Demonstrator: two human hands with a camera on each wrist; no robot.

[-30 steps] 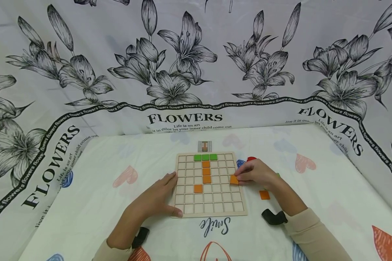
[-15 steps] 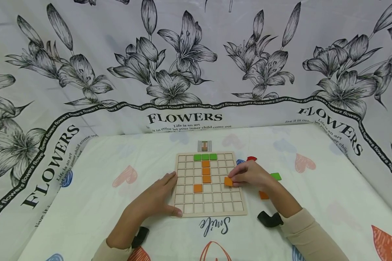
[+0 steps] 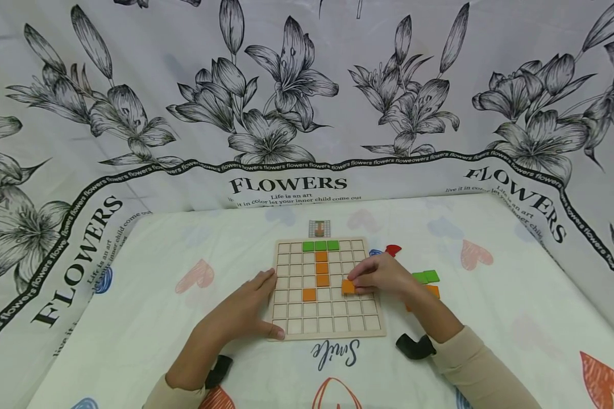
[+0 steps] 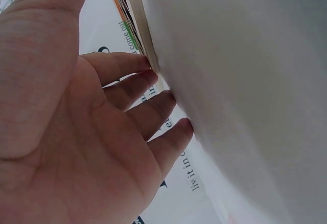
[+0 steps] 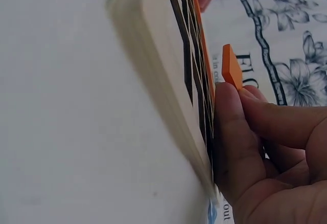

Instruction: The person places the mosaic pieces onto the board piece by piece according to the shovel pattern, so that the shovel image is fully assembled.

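A wooden grid board (image 3: 297,325) lies on the cloth, with three green tiles (image 3: 320,246) along its far row. Below them runs a column of orange tiles (image 3: 322,268), and one more orange tile (image 3: 309,295) sits a row nearer, to the left. My right hand (image 3: 386,277) pinches an orange square tile (image 3: 348,287) between thumb and finger, just over the right part of the board. In the right wrist view this tile (image 5: 232,66) stands clear of the board's surface. My left hand (image 3: 243,309) rests against the board's left edge, fingers extended and thumb at the near corner.
Beyond the board lies a small pattern card (image 3: 319,228). To the right are loose green tiles (image 3: 426,276), orange tiles (image 3: 432,291) partly behind my right forearm, and a red piece (image 3: 393,250). A flower-printed curtain (image 3: 286,113) hangs behind the table.
My right hand has carried the orange tile leftward, from the board's right edge to over its inner cells. More of the loose green tiles now shows. My left hand has stayed in place.
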